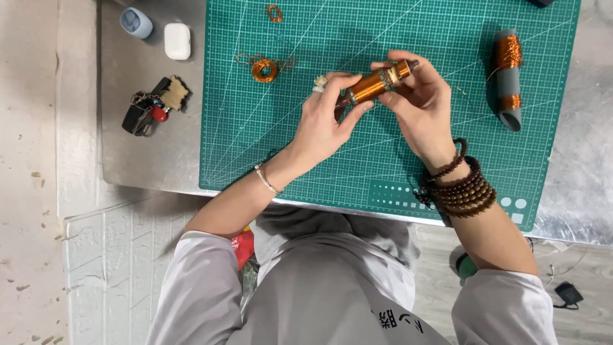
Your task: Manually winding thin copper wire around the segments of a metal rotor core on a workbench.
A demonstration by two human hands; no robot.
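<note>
I see both hands, left (322, 124) and right (418, 105), clenched on the copper-wound cylindrical coil (375, 85). Grip firm above the green cutting mat (268, 147); I advise keeping the windings taut.

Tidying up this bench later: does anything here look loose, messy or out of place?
Loose copper wire loops lie scattered on the green mat, one stray ring near its top edge. Both hands hold the wound coil neatly.
</note>
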